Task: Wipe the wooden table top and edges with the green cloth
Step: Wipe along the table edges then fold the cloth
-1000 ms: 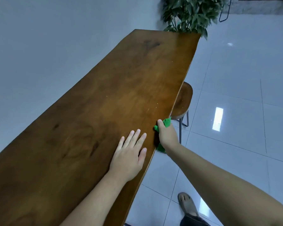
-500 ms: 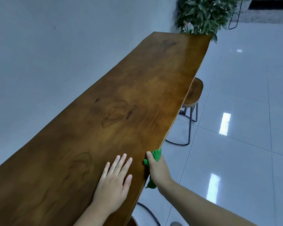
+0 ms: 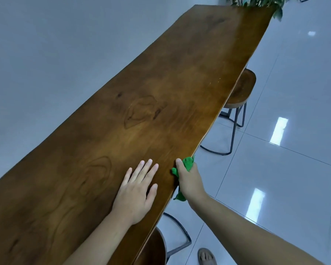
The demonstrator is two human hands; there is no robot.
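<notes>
A long wooden table [image 3: 161, 96] runs from the near left to the far right, its left side against a pale wall. My right hand [image 3: 189, 181] grips the green cloth [image 3: 187, 164] around the table's right edge, thumb on top, fingers hidden below the edge. A tail of the cloth hangs under the hand. My left hand [image 3: 138, 190] lies flat on the table top just left of it, fingers spread, holding nothing.
A round wooden stool [image 3: 241, 88] on dark metal legs stands under the right edge further along. Another stool [image 3: 153, 249] sits partly under the table near me. A leafy plant [image 3: 260, 1] stands at the far end. Glossy white floor tiles lie to the right; my sandalled foot [image 3: 206, 257] shows below.
Both hands have travelled along the table's right edge with the cloth still gripped on it; the view has shifted with them, and a near stool has come into sight.
</notes>
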